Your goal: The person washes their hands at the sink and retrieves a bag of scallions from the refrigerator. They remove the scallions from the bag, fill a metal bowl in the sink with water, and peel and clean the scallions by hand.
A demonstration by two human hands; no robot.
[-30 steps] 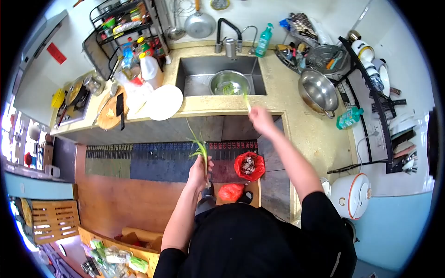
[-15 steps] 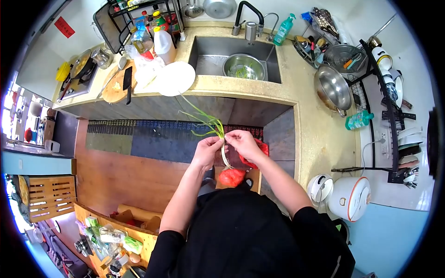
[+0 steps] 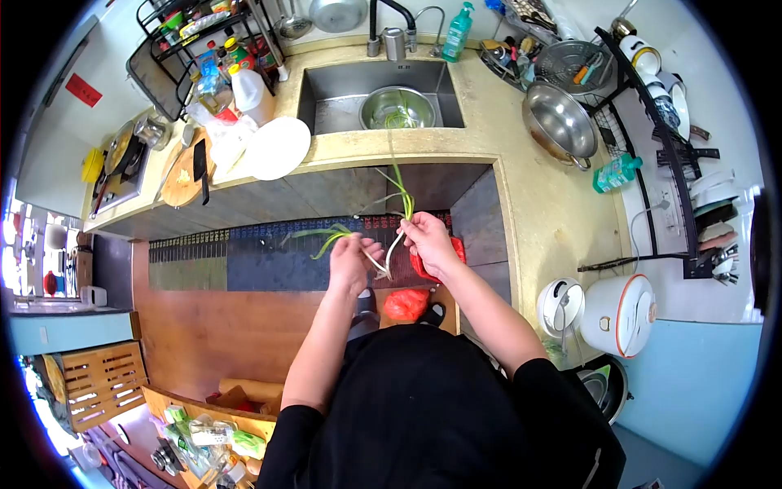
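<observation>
Two parts of a bunch of scallions are spread in a V, their white ends meeting near the roots. My left hand (image 3: 355,259) is closed around one scallion (image 3: 331,236), whose green leaves point left. Pinched in my right hand (image 3: 429,242) is the other scallion (image 3: 406,198), its leaves rising toward the sink. Below the roots lies a red plastic bag (image 3: 406,305) by my feet. More red plastic (image 3: 444,259) shows partly behind my right hand.
Ahead is the sink (image 3: 330,114), holding a metal bowl (image 3: 366,110) with green strands inside. A white plate (image 3: 278,149) and a cutting board (image 3: 181,186) with a black-handled knife (image 3: 201,173) are on the counter. To the right stand a large steel pan (image 3: 558,122) and a rice cooker (image 3: 617,316).
My hands have moved apart, and the scallions that were together in one bunch are now spread into two. The view has shifted, so the counter sits further left.
</observation>
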